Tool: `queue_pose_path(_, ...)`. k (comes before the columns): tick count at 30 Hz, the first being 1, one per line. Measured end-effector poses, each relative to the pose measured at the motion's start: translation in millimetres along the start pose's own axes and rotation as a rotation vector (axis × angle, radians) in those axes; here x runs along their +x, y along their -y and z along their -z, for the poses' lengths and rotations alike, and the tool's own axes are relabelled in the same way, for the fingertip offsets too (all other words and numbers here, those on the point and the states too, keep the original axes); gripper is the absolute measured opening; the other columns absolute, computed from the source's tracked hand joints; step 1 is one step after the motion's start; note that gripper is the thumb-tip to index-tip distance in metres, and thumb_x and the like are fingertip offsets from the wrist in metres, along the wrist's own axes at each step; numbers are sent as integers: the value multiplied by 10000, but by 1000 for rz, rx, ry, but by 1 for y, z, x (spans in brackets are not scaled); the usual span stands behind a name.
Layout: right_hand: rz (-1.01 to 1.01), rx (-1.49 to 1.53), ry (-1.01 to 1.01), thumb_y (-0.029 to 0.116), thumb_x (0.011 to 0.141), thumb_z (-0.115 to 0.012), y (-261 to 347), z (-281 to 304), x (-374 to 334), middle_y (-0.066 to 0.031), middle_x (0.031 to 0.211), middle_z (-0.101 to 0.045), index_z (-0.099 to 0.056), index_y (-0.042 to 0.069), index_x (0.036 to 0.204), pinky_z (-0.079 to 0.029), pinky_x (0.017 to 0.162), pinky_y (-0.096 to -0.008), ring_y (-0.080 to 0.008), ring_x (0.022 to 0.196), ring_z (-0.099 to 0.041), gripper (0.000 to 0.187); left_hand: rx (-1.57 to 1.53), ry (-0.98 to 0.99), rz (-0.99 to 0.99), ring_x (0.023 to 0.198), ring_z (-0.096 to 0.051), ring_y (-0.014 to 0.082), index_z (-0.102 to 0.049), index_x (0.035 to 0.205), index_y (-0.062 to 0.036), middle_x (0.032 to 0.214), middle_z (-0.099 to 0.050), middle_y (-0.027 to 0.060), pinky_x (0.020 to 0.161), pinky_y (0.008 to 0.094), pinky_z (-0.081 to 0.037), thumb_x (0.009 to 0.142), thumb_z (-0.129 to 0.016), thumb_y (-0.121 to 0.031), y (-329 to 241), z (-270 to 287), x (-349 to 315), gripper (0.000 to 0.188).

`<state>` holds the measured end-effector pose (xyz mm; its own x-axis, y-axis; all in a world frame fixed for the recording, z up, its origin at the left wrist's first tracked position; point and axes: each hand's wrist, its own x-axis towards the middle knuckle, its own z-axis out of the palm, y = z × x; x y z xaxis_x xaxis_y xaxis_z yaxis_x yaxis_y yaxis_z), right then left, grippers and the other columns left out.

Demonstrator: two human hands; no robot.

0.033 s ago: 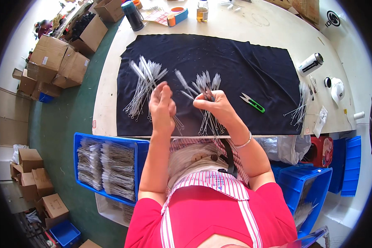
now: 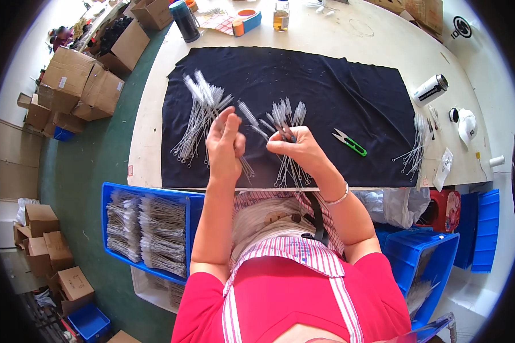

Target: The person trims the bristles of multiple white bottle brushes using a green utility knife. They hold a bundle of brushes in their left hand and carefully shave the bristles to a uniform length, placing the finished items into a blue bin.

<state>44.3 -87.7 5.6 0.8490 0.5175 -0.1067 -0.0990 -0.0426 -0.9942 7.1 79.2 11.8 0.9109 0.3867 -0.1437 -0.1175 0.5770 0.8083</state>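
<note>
My left hand (image 2: 226, 146) is closed, fingers curled, with thin wire handles (image 2: 247, 167) showing below it. They look like tube brush handles. Beyond it, a pile of white-bristled tube brushes (image 2: 197, 123) lies on the black cloth (image 2: 326, 86). My right hand (image 2: 297, 147) pinches a tube brush (image 2: 248, 113), whose bristled end tilts toward the left hand. Something dark shows at the right fingertips; its kind is unclear. A second pile of brushes (image 2: 290, 111) lies under and beyond that hand. Green-handled thread snips (image 2: 350, 142) lie to its right.
More brushes (image 2: 420, 134) lie at the cloth's right edge. A white bottle (image 2: 430, 90), a dark flask (image 2: 184, 22), a tape dispenser (image 2: 247, 23) and a jar of yellow liquid (image 2: 281, 16) stand on the table (image 2: 326, 28). A blue crate (image 2: 195, 228) of brushes sits below left.
The brush at my right hand has shifted slightly left and now tilts differently. The fingers of my left hand have shifted and extended slightly upward. Some bristled ends beyond it have moved a little.
</note>
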Motion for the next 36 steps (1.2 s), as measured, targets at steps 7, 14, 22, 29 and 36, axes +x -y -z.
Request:
queue_pose_path(7, 262, -417, -112, 328, 873, -580, -7, -12, -3, -64, 815, -603, -626, 0, 966, -445, 667, -298, -170, 745, -563, 345, -11, 25, -57, 461, -408, 22, -592, 892, -33, 669, -526, -18, 367, 161, -247, 840, -654, -112, 1, -5, 14, 113)
queue_pose_path(14, 275, -754, -220, 373, 890, -510, -15, -15, -1, -138, 945, -614, -615, 37, 1035, -464, 738, -395, -331, 876, -587, 380, -42, -18, -112, 476, -416, 21, -592, 911, -45, 649, -512, -28, 372, 158, -248, 844, -645, -92, 6, -2, 11, 97)
queue_pose_path(22, 77, -486, -136, 336, 871, -546, -3, -19, -1, -108, 869, -660, -647, 74, 976, -467, 711, -350, -296, 808, -615, 300, -47, 22, -126, 494, -396, 20, -597, 1015, -27, 706, -535, -19, 393, 155, -252, 865, -611, -79, 1, 1, 6, 159)
queue_pose_path(29, 62, -298, -43, 378, 897, -522, -24, -7, 5, -72, 838, -661, -657, 55, 941, -458, 701, -299, -180, 772, -611, 353, 14, 134, -160, 550, -376, 11, -434, 1246, -54, 821, -590, 42, 426, 141, -280, 922, -478, -34, -4, 0, 2, 327)
queue_pose_path(36, -3, -193, 52, 400, 909, -511, -21, -4, 5, 31, 612, -452, -644, 51, 841, -345, 556, -243, -62, 605, -394, 380, 0, 235, -142, 614, -453, 42, -387, 1297, -84, 861, -585, 76, 457, 150, -349, 940, -433, -36, -4, 5, 3, 363)
